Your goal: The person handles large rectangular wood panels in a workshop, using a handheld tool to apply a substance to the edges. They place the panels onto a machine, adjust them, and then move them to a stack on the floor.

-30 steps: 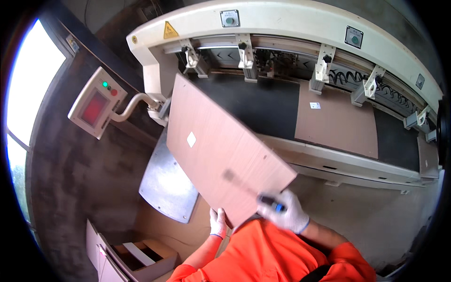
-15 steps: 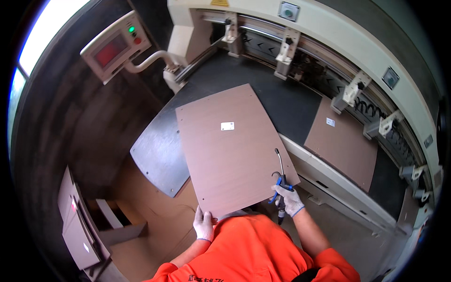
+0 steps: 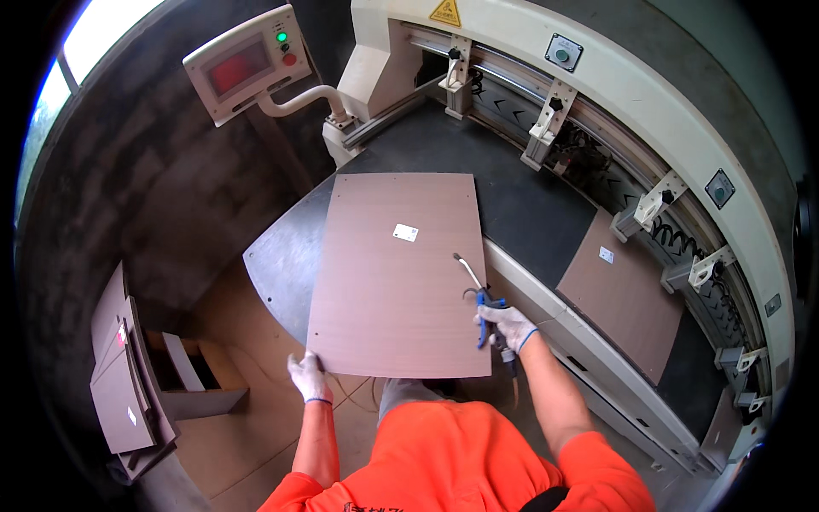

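Observation:
A brown wood-grain panel (image 3: 392,299) with small holes near its edges lies across the grey metal side plate (image 3: 286,247) and the dark machine bed. It carries a small white label (image 3: 405,232). My gloved left hand (image 3: 310,377) grips the panel's near left corner, fingers partly hidden by the board. Closed around an air blow gun (image 3: 486,300) with a blue lever is my gloved right hand (image 3: 508,326), over the panel's right edge. The gun's thin nozzle points away from me, above the board.
A similar panel (image 3: 627,290) lies on the black bed (image 3: 520,205) at right, under the white machine's row of clamps (image 3: 550,124). A control screen (image 3: 247,72) on a bent arm stands far left. More panels (image 3: 124,401) lean beside an open carton (image 3: 205,401) at lower left.
The panel has turned clockwise, so its far edge now runs level across the view. My left hand has moved left with its corner. The blow gun has shifted slightly left. The view has shifted too.

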`<state>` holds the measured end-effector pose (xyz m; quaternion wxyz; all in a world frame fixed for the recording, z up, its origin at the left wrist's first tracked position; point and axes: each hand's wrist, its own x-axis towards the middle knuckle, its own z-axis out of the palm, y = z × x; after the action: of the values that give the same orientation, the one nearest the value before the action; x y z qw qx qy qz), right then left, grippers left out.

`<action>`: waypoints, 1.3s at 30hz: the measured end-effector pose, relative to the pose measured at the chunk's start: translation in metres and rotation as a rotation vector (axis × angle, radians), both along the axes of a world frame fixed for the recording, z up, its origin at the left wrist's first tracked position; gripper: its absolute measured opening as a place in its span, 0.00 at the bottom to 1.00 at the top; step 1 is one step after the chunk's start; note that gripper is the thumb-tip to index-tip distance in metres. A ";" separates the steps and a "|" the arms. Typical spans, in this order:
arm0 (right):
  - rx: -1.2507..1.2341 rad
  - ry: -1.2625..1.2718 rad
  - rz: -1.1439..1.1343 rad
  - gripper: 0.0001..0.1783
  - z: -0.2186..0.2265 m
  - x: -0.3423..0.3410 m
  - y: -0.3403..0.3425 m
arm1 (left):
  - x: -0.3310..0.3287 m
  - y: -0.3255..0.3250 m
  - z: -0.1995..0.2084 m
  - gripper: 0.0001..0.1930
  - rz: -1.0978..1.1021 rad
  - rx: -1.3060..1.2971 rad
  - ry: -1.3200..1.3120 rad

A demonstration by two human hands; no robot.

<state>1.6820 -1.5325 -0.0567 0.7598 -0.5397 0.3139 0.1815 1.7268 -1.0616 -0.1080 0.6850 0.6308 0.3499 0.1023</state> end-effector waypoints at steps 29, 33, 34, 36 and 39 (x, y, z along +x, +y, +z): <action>-0.513 0.072 -0.350 0.21 -0.030 -0.015 -0.010 | 0.475 -0.125 0.064 0.26 -1.174 0.253 -0.144; -0.541 0.046 -0.548 0.23 -0.024 0.017 0.009 | 0.472 -0.234 0.045 0.33 -1.533 1.103 -0.447; -0.582 0.040 -0.563 0.24 -0.028 0.027 0.010 | 0.441 -0.258 0.043 0.51 -1.738 1.193 -0.391; -0.602 0.111 -0.532 0.26 -0.026 0.049 0.010 | 0.366 -0.280 0.039 0.74 -2.106 1.515 -0.712; -0.672 0.205 -0.466 0.28 -0.016 0.077 0.004 | 0.337 -0.316 0.039 0.63 -2.067 1.543 -0.864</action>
<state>1.7590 -1.5286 -0.0725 0.5269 -0.6513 0.5434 -0.0547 2.0638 -1.3774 -0.0691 -0.0221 0.7401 -0.6650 -0.0975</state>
